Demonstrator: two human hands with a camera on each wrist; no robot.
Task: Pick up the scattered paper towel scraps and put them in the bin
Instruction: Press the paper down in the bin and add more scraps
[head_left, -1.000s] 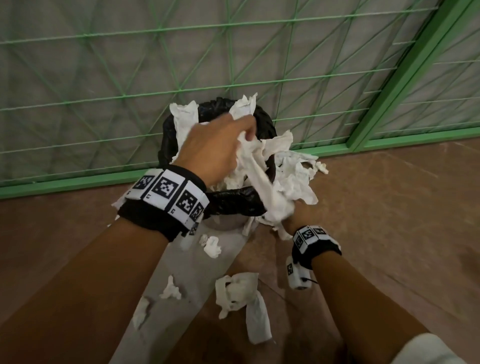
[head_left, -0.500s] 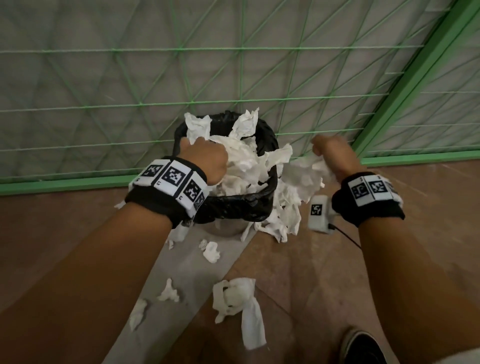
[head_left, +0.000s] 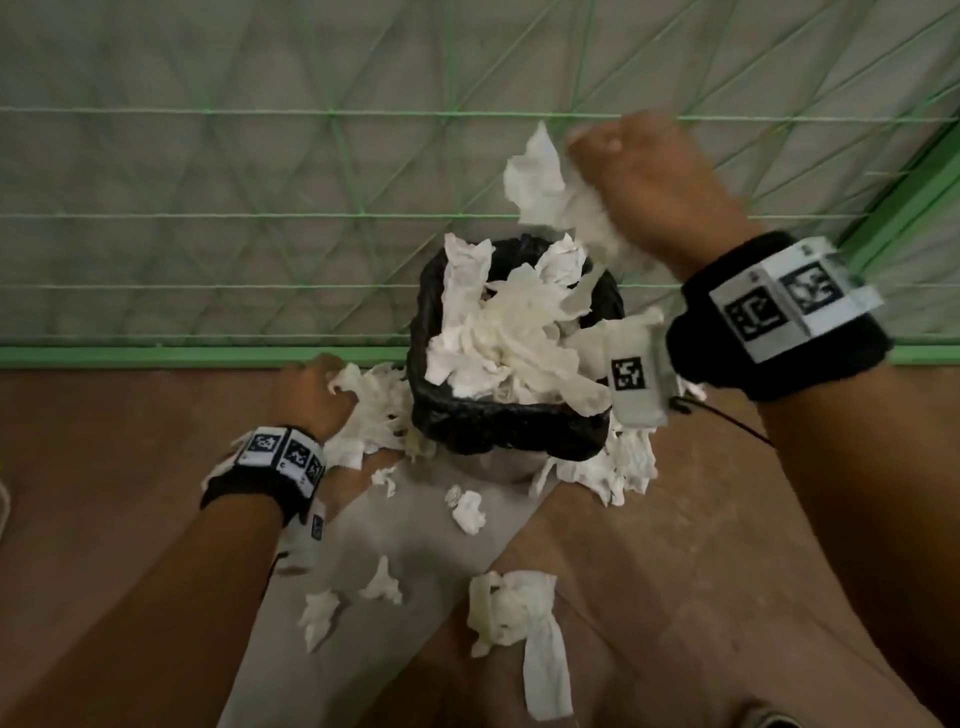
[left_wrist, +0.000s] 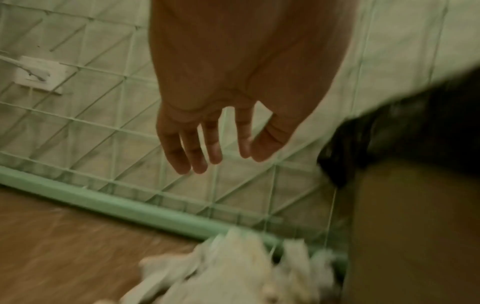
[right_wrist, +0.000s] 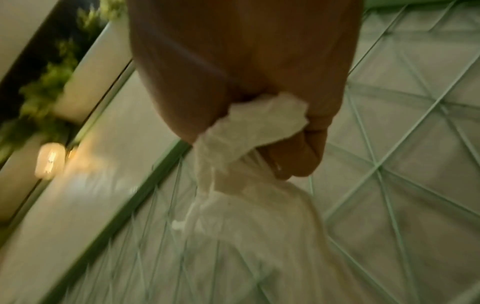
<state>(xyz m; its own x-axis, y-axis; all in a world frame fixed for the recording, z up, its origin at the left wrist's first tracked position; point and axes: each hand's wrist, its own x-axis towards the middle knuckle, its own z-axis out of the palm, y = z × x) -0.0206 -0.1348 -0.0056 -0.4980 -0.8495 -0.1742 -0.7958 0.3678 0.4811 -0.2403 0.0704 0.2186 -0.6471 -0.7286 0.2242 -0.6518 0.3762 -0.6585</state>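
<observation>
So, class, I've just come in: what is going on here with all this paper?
A person is clearing torn paper towel off the floor into a small black bin, which is heaped above its rim. The right hand grips a bunch of towel raised above the bin. The left hand, fingers open and holding nothing, is down by the pile beside the bin. More scraps lie on the floor.

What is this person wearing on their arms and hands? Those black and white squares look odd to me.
The hands are bare, no gloves. Each wrist carries a wide black band: the left band and right band both bear white panels printed with square black-and-white code markers. Under each wrist hangs a small white box with its own marker, seen best on the right, trailing a thin black cable. A white sleeve is not visible now.
</observation>
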